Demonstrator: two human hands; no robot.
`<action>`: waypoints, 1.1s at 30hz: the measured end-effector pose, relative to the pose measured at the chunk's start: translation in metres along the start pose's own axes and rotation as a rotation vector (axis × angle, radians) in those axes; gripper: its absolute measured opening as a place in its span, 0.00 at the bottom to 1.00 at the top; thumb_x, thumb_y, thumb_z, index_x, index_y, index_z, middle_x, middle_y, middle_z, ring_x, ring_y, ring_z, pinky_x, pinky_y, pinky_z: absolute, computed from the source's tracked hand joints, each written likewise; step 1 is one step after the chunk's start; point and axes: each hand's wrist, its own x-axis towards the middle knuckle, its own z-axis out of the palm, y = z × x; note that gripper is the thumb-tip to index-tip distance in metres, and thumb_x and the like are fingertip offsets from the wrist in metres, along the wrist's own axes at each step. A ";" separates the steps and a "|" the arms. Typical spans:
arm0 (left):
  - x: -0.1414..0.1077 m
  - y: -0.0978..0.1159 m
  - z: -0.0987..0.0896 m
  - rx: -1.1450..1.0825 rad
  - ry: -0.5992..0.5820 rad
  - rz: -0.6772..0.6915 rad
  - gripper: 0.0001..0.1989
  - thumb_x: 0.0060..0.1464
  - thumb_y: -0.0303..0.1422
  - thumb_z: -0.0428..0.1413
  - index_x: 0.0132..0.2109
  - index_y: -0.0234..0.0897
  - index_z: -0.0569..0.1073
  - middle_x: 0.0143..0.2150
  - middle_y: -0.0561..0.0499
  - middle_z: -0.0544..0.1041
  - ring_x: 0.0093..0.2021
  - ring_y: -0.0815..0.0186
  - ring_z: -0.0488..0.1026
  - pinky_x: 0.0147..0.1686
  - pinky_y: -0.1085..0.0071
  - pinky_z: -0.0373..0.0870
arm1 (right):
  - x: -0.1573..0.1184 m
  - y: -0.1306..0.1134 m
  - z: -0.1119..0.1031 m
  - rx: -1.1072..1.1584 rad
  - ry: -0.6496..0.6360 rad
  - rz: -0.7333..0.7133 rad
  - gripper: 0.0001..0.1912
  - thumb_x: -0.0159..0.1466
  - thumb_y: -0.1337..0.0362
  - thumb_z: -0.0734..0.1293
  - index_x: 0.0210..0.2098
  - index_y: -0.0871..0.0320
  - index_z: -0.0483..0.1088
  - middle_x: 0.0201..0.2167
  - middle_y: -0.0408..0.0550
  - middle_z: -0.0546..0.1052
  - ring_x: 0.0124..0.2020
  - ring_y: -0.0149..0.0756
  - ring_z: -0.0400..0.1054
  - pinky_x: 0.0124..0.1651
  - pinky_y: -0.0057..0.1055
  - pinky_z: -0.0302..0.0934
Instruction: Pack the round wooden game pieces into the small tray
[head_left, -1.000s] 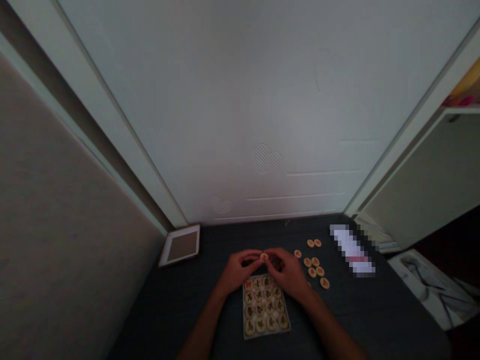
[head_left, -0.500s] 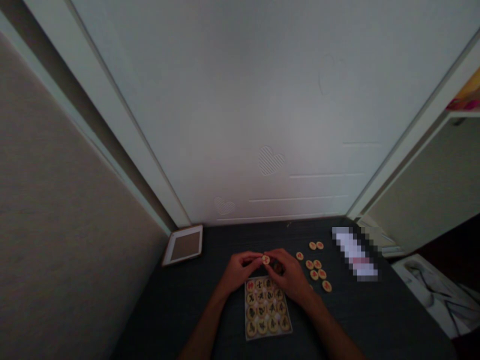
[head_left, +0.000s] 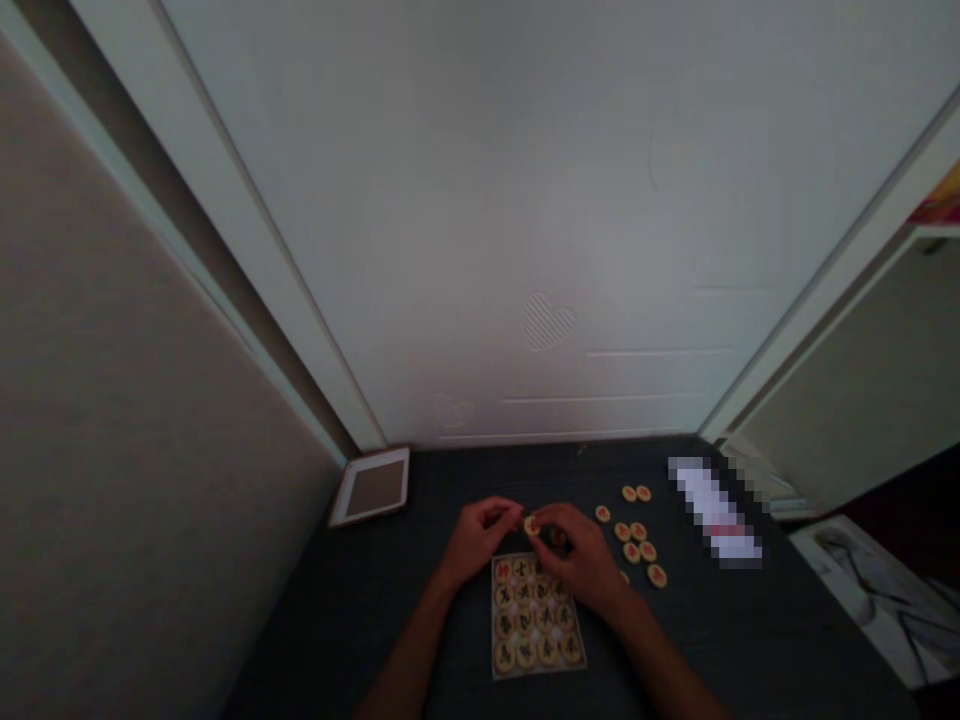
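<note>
A clear square tray (head_left: 538,673) lies on the dark table, filled with rows of round wooden pieces; most bear black characters, and a red one (head_left: 504,570) sits at its far left corner. Beyond the tray, my right hand (head_left: 577,550) pinches a round piece with a red mark (head_left: 532,526) between thumb and fingers. My left hand (head_left: 482,537) is just left of that piece, its thumb and fingertips pressed together; whether anything is between them is too small to tell. Another piece (head_left: 557,537) shows partly beneath my right hand.
Several loose red-marked pieces (head_left: 631,552) are scattered on the table (head_left: 450,480) right of my right hand. A white-framed tray or box (head_left: 376,488) stands at the back left. A blurred-out white object (head_left: 714,508) lies at the right.
My left fingertips have come slightly away from the held piece, which now sits in my right fingers and looks tilted. The view has shifted a little.
</note>
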 end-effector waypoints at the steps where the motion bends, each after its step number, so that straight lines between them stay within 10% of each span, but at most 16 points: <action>1: 0.000 0.000 0.000 -0.004 0.017 -0.001 0.15 0.54 0.44 0.62 0.38 0.35 0.81 0.33 0.47 0.84 0.34 0.62 0.79 0.38 0.69 0.74 | 0.000 -0.003 -0.001 -0.002 -0.016 -0.012 0.09 0.63 0.69 0.68 0.43 0.53 0.72 0.41 0.47 0.79 0.43 0.37 0.74 0.47 0.34 0.68; 14: 0.001 0.004 0.002 -0.029 0.094 -0.031 0.19 0.53 0.48 0.62 0.39 0.35 0.79 0.31 0.46 0.84 0.33 0.62 0.79 0.37 0.67 0.74 | -0.033 -0.034 0.004 -0.201 -0.371 -0.127 0.04 0.67 0.63 0.69 0.42 0.52 0.73 0.40 0.45 0.79 0.45 0.40 0.71 0.51 0.36 0.63; 33: 0.000 0.005 0.001 -0.062 0.084 -0.037 0.19 0.52 0.48 0.62 0.38 0.34 0.79 0.32 0.46 0.83 0.34 0.61 0.80 0.38 0.67 0.74 | -0.038 -0.029 0.016 -0.247 -0.332 -0.125 0.04 0.67 0.64 0.68 0.41 0.52 0.74 0.42 0.46 0.78 0.45 0.39 0.71 0.51 0.37 0.63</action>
